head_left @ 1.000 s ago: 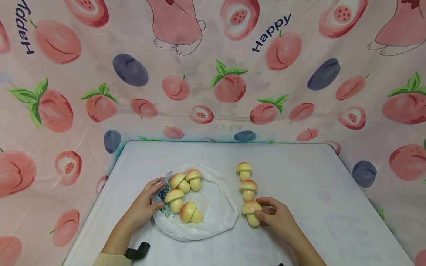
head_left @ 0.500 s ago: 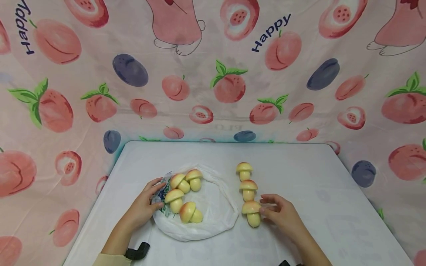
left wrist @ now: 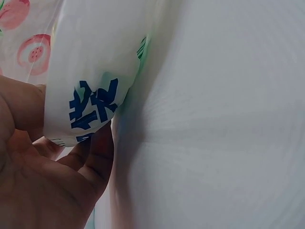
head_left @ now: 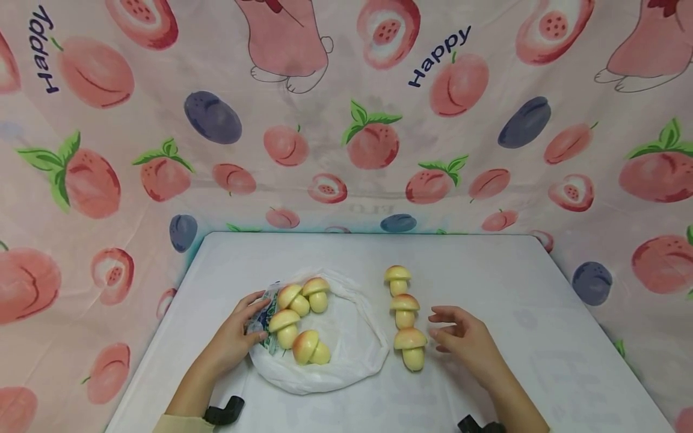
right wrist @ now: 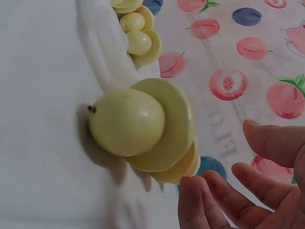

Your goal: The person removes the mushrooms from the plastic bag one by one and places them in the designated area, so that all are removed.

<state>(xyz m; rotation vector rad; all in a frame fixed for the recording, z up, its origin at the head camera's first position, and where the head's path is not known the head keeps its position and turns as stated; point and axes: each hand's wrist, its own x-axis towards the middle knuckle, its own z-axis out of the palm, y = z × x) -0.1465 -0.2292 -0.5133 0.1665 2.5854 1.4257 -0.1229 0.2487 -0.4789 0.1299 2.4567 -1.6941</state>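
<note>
My left hand (head_left: 230,337) holds the left edge of a white plastic bag (head_left: 349,376). In the left wrist view its fingers and thumb close round the printed bag edge (left wrist: 95,57). Several yellow toy mushrooms with orange-tinged caps lie in the bag; one mushroom (head_left: 306,347) is nearest its front. To the right of the bag, three more stand in a column: far mushroom (head_left: 397,274), middle mushroom (head_left: 405,302), near mushroom (head_left: 410,340). Beside the near one, my right hand (head_left: 468,340) hovers with loosely bent fingers and nothing in them, a small gap away, as the right wrist view confirms.
All of this rests on a white table (head_left: 547,361). A fruit-printed cloth (head_left: 325,144) hangs behind it and at both sides. Black straps with a camera piece (head_left: 226,411) sit at each wrist.
My right hand has let go of the near mushroom and drawn back to the right, its fingers opening. The mushroom stays in the column. My left hand has stayed on the bag.
</note>
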